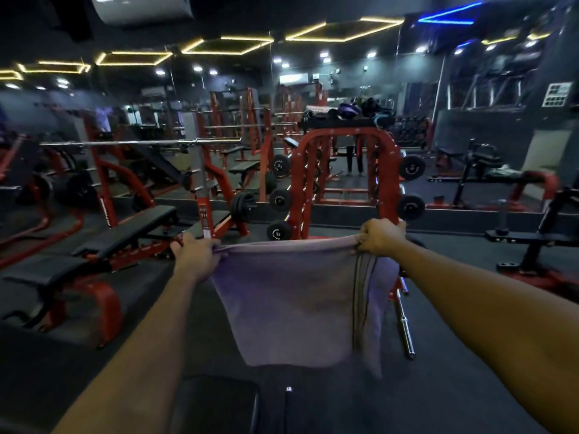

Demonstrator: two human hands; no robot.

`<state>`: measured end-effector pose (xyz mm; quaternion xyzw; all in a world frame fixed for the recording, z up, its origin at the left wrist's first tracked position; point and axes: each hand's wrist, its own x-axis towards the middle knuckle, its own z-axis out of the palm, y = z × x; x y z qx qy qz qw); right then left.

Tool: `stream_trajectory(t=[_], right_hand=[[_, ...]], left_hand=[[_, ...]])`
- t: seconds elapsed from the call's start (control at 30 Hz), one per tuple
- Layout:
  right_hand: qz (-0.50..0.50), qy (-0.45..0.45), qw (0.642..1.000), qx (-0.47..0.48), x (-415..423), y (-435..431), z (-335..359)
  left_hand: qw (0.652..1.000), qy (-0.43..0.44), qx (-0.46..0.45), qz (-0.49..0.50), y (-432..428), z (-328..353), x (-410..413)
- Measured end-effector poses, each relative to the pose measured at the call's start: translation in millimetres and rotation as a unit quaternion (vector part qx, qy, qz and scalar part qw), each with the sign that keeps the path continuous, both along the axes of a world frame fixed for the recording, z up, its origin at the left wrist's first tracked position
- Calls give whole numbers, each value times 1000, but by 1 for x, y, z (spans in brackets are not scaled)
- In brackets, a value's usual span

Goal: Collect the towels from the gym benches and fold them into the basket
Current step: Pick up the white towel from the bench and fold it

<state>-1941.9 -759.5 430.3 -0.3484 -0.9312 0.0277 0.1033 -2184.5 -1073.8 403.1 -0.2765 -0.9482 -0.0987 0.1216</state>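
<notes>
Dim gym; both hands (195, 256) hold lilac striped towel (294, 302).

- Dim gym, lit by yellow hexagonal ceiling light strips (225, 45) and white spotlights far above the hands.
- A blue neon strip (448, 17) glows up right.
- Edges bend with wide-angle distortion; the background is soft and slightly blurred.

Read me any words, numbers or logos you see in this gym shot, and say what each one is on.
Nothing here reads clearly.
Weight plates on the red rack: pale markings, too blurred to read.
Wall poster: a grid of dark panels, too small to read.
Upright post by the bench: a pale label, illegible.
Towel, held at its top corners by left hand and right hand: dark stripes only, no text.
</notes>
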Motion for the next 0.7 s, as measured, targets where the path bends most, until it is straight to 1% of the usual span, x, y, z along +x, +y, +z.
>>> stream_trajectory(t=[0.07, 0.13, 0.2, 0.27, 0.3, 0.33, 0.4, 0.43, 0.47, 0.5, 0.53, 0.57, 0.6, 0.63, 0.7], right_hand=[[5, 44, 994, -97, 13, 16, -4], [23, 100, 974, -200, 28, 31, -5], [33, 138, 950, -278, 39, 35, -8], [32, 194, 928, -315, 48, 38, -10], [29, 251, 909, -331, 49, 36, -11], [15, 324, 880, -347, 47, 33, -13], [-35, 463, 820, -334, 39, 24, -13], [-62, 503, 805, -309, 35, 19, -11], [-101, 515, 804, -280, 31, 12, -6], [-145, 499, 814, -259, 27, 6, 1], [-188, 465, 825, -261, 22, -2, 8], [-221, 406, 843, -275, 16, -9, 15], [-233, 367, 843, -316, 10, -19, 21], [-240, 346, 845, -330, 5, -25, 26], [-202, 326, 859, -340, -9, -39, 26]], left_hand=[[998, 14, 58, 19, -1, 10, 1], [989, 17, 143, 34, 0, 16, 6], [968, 9, 250, 23, 0, 22, 11], [933, 21, 360, 9, 5, 26, 26], [911, 35, 411, 12, 8, 29, 35], [886, 51, 461, 17, 11, 31, 44], [842, 64, 533, 46, 22, 40, 64], [838, 63, 537, 78, 28, 45, 71], [847, 60, 516, 114, 35, 48, 73], [866, 43, 472, 159, 40, 54, 75], [886, 8, 415, 206, 44, 58, 75], [898, -39, 367, 242, 48, 62, 76], [904, -83, 331, 257, 51, 65, 79], [909, -115, 312, 250, 56, 67, 84], [925, -150, 293, 191, 71, 68, 96]])
